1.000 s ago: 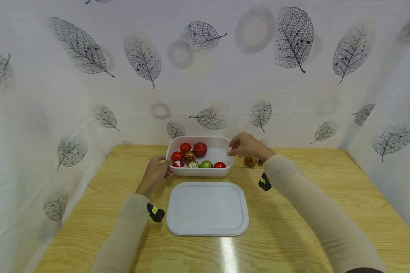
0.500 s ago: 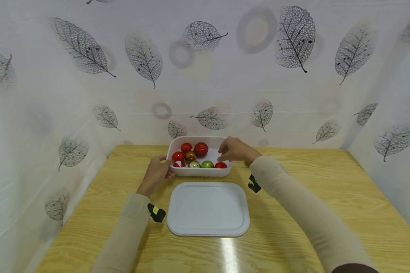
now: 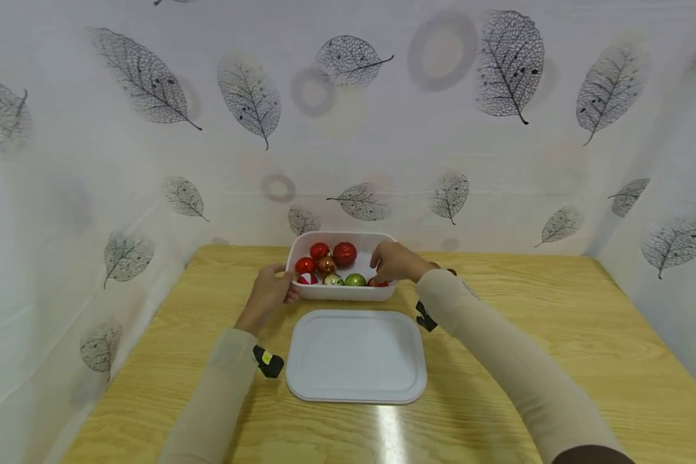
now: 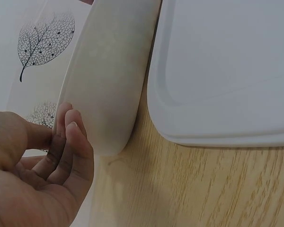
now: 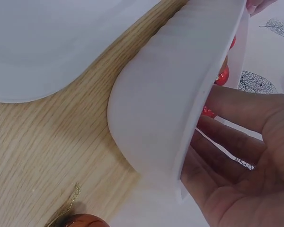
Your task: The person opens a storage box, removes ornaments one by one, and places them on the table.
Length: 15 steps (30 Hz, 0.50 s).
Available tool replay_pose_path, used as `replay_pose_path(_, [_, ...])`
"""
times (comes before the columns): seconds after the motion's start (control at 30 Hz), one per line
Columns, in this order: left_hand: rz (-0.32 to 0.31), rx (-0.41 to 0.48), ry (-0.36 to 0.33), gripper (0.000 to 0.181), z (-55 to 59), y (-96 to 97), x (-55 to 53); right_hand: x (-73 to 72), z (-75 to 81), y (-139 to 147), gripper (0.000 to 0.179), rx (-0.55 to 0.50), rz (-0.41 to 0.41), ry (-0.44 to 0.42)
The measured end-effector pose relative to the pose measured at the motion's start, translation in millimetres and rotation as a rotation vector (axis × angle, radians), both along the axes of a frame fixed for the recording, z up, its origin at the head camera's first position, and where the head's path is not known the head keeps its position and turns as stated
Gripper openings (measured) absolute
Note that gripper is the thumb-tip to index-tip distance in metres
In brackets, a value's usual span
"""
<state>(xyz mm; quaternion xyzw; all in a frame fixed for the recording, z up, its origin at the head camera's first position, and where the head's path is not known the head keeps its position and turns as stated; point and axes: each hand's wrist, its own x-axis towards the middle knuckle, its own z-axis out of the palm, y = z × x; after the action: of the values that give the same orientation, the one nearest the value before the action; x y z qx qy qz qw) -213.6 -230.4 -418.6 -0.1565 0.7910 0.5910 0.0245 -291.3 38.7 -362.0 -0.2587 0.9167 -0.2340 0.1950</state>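
Observation:
My left hand (image 3: 269, 293) grips the left end of a white plastic box (image 3: 342, 294), thumb at its rim and fingers against the outer wall. The box holds several Christmas baubles: a ribbed dark red one (image 3: 345, 254), a green one (image 3: 356, 280), a gold one (image 3: 326, 265) and others. At the box's right end, my right hand (image 3: 400, 261) reaches in over the rim, fingers bent down beside a red bauble (image 3: 377, 282) and partly covering it. In the right wrist view the box wall (image 5: 156, 94) hides those fingertips, so a hold on the bauble cannot be told.
A flat white lid (image 3: 356, 354) lies on the wooden table (image 3: 499, 412) in front of the box. An orange-brown bauble (image 5: 87, 221) with a gold string lies right of the box, mostly behind the right arm in the head view. A leaf-patterned curtain (image 3: 354, 142) surrounds the table.
My right hand has moved left from beyond the box's right rim, then down into its right end by the red bauble. The left hand keeps its grip on the box.

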Motion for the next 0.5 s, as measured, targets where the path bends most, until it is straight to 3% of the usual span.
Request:
replay_pose_path(0.3, [-0.005,-0.008,-0.001,0.043,2.2,1.1,1.0,-0.5,-5.6,-1.5,0.038,-0.013,-0.014,0.068])
replay_pose_path(0.5, [-0.002,-0.011,0.001,0.042,0.7,0.5,0.7,-0.3,-11.6,-5.5,0.038,-0.040,-0.002,0.053])
